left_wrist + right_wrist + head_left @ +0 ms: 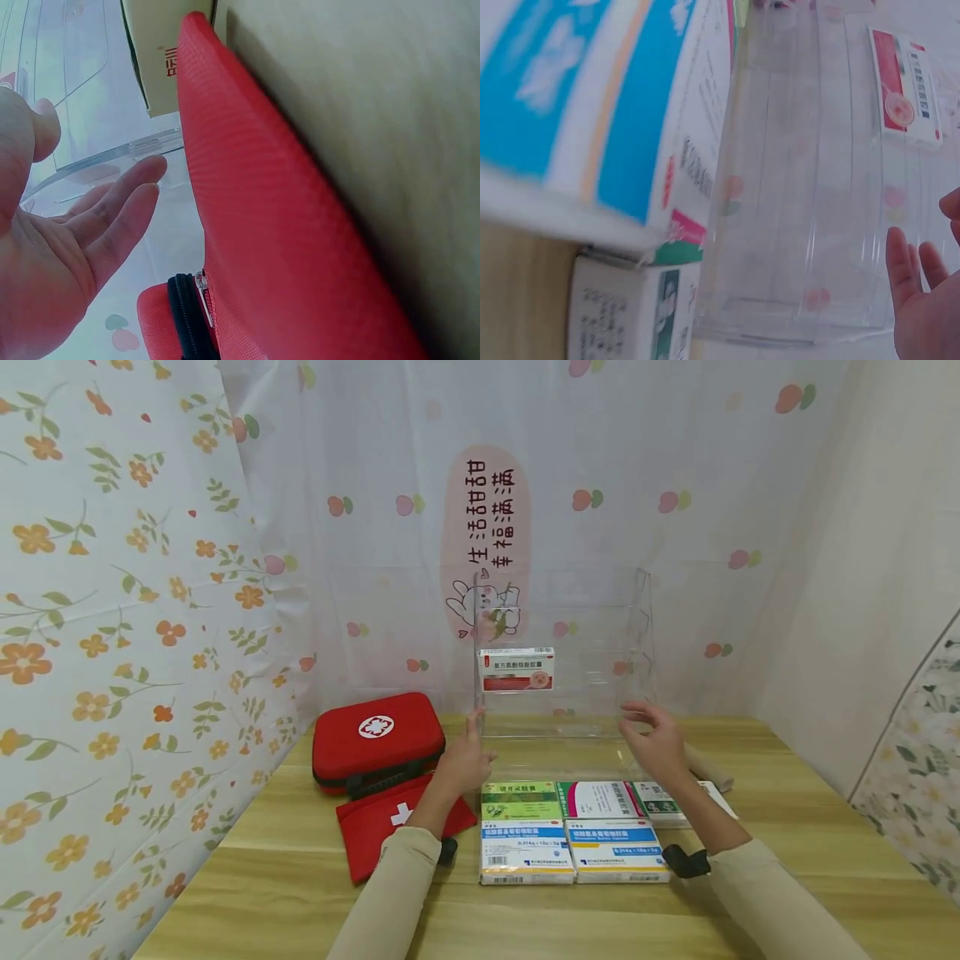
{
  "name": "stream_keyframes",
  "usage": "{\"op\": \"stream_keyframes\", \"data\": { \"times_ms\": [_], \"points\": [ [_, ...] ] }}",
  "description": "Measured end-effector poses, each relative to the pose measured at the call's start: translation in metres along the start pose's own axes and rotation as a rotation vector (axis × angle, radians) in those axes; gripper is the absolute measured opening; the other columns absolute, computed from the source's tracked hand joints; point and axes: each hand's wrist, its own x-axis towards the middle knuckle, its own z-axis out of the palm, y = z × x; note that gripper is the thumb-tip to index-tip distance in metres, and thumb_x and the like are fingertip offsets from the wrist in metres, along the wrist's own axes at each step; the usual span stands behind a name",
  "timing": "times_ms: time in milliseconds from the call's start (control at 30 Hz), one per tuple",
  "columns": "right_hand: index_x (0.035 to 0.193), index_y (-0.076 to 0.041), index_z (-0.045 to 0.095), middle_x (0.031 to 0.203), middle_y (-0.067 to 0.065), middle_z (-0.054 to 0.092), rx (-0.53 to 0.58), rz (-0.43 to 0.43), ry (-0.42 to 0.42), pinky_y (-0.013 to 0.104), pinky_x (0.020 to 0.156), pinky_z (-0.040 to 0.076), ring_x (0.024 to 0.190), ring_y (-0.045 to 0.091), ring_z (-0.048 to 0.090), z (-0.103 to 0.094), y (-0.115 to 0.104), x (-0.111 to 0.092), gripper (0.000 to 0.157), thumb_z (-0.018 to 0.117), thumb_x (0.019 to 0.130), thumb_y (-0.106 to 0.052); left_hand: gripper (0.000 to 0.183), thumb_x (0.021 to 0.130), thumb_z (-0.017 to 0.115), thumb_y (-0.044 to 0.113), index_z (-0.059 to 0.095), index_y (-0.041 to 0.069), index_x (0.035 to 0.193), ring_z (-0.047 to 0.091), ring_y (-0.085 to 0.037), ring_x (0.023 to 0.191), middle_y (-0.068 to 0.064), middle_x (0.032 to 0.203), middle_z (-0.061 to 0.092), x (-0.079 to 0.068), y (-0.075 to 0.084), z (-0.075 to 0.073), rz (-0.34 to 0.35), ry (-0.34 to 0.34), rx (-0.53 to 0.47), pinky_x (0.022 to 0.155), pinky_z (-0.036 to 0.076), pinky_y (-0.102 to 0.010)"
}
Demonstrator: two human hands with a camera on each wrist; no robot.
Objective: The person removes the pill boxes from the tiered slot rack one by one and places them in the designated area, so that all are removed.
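Note:
A clear plastic tiered rack (pixel 592 627) stands at the back of the table, with one red-and-white medicine box (pixel 517 670) on its left side at mid-height. My left hand (pixel 463 768) is at the rack's lower left edge, fingers spread and empty. In the left wrist view, that hand's fingers (pixel 124 199) overlap the rack's clear edge. On the opposite side, my right hand (pixel 654 745) is at the lower right edge, its fingers loosely bent with nothing in them. The right wrist view shows its fingertips (pixel 897 251) beside the transparent shelves.
Two blue-and-white medicine boxes (pixel 527 853) lie in front, with a green box (pixel 521 800), a white-and-magenta box (pixel 603 799) and a white-and-green box (pixel 667 806) behind them. To the left are a red first-aid case (pixel 375 752) and a red pouch (pixel 367 835) with a white cross.

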Motion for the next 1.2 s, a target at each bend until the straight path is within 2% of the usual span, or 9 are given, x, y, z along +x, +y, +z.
{"op": "stream_keyframes", "data": {
  "times_ms": [133, 300, 433, 533, 600, 733, 867, 1067, 1200],
  "points": [
    [0.112, 0.002, 0.068, 0.115, 0.019, 0.066, 0.034, -0.019, -0.007, 0.006, 0.072, 0.046, 0.101, 0.034, 0.064, 0.010, -0.006, 0.009, 0.022, 0.068, 0.090, -0.003, 0.085, 0.096, 0.065, 0.020, 0.003, 0.025, 0.154, 0.043, -0.016, 0.045, -0.010, 0.088, 0.048, 0.000, 0.000, 0.000, -0.013, -0.015, 0.002, 0.043, 0.038, -0.029],
    [0.115, -0.001, 0.068, 0.120, 0.019, 0.065, 0.021, -0.004, -0.042, 0.009, 0.073, 0.047, 0.106, 0.036, 0.064, 0.020, -0.016, 0.024, 0.024, 0.067, 0.092, -0.009, 0.085, 0.096, 0.066, 0.019, 0.003, 0.026, 0.153, 0.042, -0.016, 0.046, -0.012, 0.095, 0.049, 0.001, 0.001, 0.000, 0.004, 0.003, 0.023, 0.043, 0.038, -0.028],
    [0.118, -0.002, 0.067, 0.125, 0.019, 0.063, -0.002, -0.013, -0.100, 0.030, 0.079, 0.056, 0.107, 0.037, 0.064, 0.030, -0.022, 0.036, 0.027, 0.067, 0.093, -0.010, 0.085, 0.095, 0.066, 0.018, 0.004, 0.025, 0.153, 0.042, -0.017, 0.046, -0.012, 0.091, 0.049, 0.002, 0.002, 0.000, 0.004, 0.008, 0.024, 0.043, 0.038, -0.029],
    [0.119, 0.001, 0.065, 0.126, 0.021, 0.062, 0.000, -0.026, -0.142, 0.047, 0.083, 0.056, 0.107, 0.040, 0.063, 0.036, -0.023, 0.042, 0.029, 0.067, 0.092, -0.008, 0.085, 0.096, 0.065, 0.019, 0.002, 0.026, 0.153, 0.041, -0.016, 0.045, -0.009, 0.081, 0.048, 0.004, 0.002, 0.002, -0.010, -0.018, 0.020, 0.043, 0.037, -0.028],
    [0.119, 0.003, 0.065, 0.126, 0.023, 0.061, 0.005, -0.035, -0.159, 0.052, 0.083, 0.054, 0.107, 0.042, 0.062, 0.040, -0.023, 0.045, 0.030, 0.067, 0.091, -0.005, 0.085, 0.097, 0.064, 0.020, 0.001, 0.026, 0.154, 0.041, -0.016, 0.044, -0.009, 0.075, 0.048, 0.005, 0.002, 0.002, -0.014, -0.031, 0.017, 0.043, 0.036, -0.028],
    [0.119, 0.003, 0.065, 0.125, 0.022, 0.062, -0.018, -0.051, -0.170, 0.054, 0.083, 0.054, 0.108, 0.043, 0.062, 0.046, -0.024, 0.052, 0.030, 0.067, 0.091, -0.005, 0.084, 0.096, 0.064, 0.020, 0.003, 0.023, 0.154, 0.041, -0.017, 0.045, -0.012, 0.078, 0.052, 0.005, 0.003, 0.003, -0.007, -0.024, 0.017, 0.043, 0.037, -0.029],
    [0.121, 0.002, 0.065, 0.126, 0.022, 0.062, -0.037, -0.059, -0.192, 0.052, 0.082, 0.055, 0.109, 0.045, 0.061, 0.054, -0.027, 0.059, 0.032, 0.069, 0.091, -0.007, 0.085, 0.096, 0.066, 0.020, 0.004, 0.025, 0.154, 0.042, -0.017, 0.046, -0.015, 0.097, 0.053, 0.002, 0.002, 0.002, -0.012, -0.005, 0.026, 0.045, 0.039, -0.030],
    [0.125, 0.001, 0.063, 0.129, 0.023, 0.059, -0.099, -0.072, -0.252, 0.052, 0.082, 0.053, 0.107, 0.044, 0.060, 0.066, -0.031, 0.068, 0.037, 0.069, 0.090, -0.009, 0.087, 0.096, 0.066, 0.020, 0.002, 0.028, 0.154, 0.042, -0.016, 0.047, -0.016, 0.099, 0.054, 0.001, -0.001, 0.002, -0.031, -0.005, 0.031, 0.045, 0.038, -0.029],
    [0.124, 0.001, 0.064, 0.127, 0.024, 0.060, -0.136, -0.103, -0.253, 0.053, 0.084, 0.050, 0.106, 0.043, 0.059, 0.072, -0.032, 0.077, 0.037, 0.071, 0.089, -0.008, 0.087, 0.096, 0.065, 0.020, 0.001, 0.029, 0.154, 0.042, -0.016, 0.047, -0.017, 0.104, 0.055, 0.002, -0.001, 0.002, -0.027, -0.009, 0.020, 0.045, 0.038, -0.029]
  ]
}}
